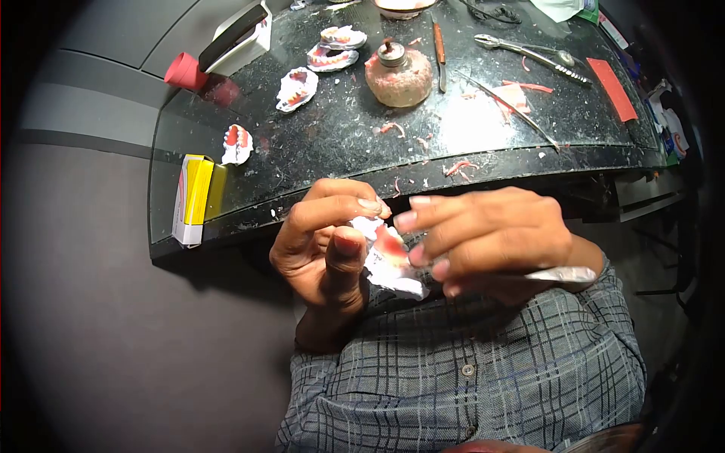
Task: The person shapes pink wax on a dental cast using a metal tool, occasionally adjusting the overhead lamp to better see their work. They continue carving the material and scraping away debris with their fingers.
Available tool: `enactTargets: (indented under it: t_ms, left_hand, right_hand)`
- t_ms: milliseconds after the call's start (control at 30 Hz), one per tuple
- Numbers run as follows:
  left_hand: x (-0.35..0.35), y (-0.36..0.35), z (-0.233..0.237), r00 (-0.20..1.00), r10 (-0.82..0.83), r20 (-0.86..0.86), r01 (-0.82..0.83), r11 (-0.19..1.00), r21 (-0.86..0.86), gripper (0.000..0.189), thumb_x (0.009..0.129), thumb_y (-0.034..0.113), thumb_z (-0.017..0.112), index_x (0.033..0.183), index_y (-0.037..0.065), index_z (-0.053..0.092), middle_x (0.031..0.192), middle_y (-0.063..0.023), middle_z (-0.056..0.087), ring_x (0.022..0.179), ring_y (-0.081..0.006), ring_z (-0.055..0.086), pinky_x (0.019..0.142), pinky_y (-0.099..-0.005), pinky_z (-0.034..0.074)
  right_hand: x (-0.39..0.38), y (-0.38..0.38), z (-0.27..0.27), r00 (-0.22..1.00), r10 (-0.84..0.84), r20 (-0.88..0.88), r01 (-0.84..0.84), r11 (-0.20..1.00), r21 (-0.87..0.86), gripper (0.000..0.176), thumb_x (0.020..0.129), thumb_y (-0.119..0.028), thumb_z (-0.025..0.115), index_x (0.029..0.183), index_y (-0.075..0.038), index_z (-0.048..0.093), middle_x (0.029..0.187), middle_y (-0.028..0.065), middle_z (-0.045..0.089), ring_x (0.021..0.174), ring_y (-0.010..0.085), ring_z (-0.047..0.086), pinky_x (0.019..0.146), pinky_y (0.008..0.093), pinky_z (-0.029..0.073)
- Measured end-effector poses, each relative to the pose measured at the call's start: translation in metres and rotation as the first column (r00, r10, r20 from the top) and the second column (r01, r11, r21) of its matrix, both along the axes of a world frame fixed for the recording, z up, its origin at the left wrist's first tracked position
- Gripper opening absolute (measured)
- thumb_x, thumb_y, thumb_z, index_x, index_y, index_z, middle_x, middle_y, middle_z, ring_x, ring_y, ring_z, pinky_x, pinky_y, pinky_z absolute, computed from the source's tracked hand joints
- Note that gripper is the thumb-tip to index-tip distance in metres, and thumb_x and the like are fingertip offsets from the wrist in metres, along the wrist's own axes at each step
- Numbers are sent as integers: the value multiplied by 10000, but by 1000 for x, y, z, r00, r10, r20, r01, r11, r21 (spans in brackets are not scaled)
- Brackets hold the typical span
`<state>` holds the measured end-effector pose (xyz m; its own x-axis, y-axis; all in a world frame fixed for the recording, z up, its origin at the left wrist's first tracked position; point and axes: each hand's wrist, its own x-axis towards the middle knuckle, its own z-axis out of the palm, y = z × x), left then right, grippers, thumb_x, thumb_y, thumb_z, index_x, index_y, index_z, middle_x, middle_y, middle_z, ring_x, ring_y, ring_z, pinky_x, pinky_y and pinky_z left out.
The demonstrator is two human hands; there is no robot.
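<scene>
In front of my chest, just below the bench edge, my left hand (313, 241) grips a white plaster dental model (390, 249) between thumb and fingers. Red-pink wax covers part of the model's inner face. My right hand (498, 234), slightly blurred, is close on the model's right side, its fingertips near or at the wax. A slim tool with a pale, shiny handle (563, 274) is held in that hand, the handle sticking out to the right below the palm. Its working end is hidden by the fingers.
A wax-crusted spirit lamp (399, 81) stands on the black bench (325, 143). Several plaster models (297, 89), a wooden-handled knife (439, 53), a long metal instrument (532, 53), a red wax sheet (612, 89) and wax scraps lie around it. A yellow box (195, 192) sits at the left edge.
</scene>
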<state>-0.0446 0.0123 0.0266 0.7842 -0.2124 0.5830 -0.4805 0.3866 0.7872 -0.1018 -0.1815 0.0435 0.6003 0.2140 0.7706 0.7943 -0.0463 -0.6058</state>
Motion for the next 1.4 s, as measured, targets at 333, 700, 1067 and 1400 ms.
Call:
enactTargets:
  t_ms: [333, 700, 1067, 1400]
  left_hand:
    - [3, 3, -5, 991, -130, -41, 130, 991, 9, 322, 988, 295, 677, 976, -26, 658, 945, -203, 671, 812, -186, 641, 757, -308, 533]
    - [6, 3, -8, 993, -116, -21, 116, 993, 10, 229, 1007, 204, 641, 961, -21, 651, 931, -186, 682, 823, -196, 646, 769, -326, 538]
    - [6, 4, -10, 995, -89, -39, 90, 995, 41, 188, 1006, 161, 639, 980, -25, 657, 931, -172, 682, 842, -185, 644, 755, -302, 523]
    - [7, 3, -12, 997, -71, -36, 74, 993, 93, 153, 991, 118, 659, 955, -31, 671, 927, -149, 672, 828, -165, 640, 728, -273, 516]
  right_hand:
    - [12, 0, -8, 1000, -5, -6, 5, 998, -59, 192, 784, -41, 817, 944, 7, 722, 948, 129, 745, 1012, 355, 726, 924, 451, 582]
    - [15, -1, -9, 999, 4, -46, -7, 996, -85, 140, 801, -45, 803, 914, -7, 731, 911, 104, 755, 1010, 329, 731, 950, 438, 573]
    - [15, -1, -7, 992, -6, -123, -8, 993, -115, 132, 801, -19, 802, 916, -14, 736, 929, 107, 758, 1049, 336, 719, 932, 435, 577]
    - [18, -3, -8, 991, 16, -131, -32, 992, -121, 105, 815, -13, 785, 909, -7, 737, 881, 105, 759, 955, 291, 743, 990, 467, 552]
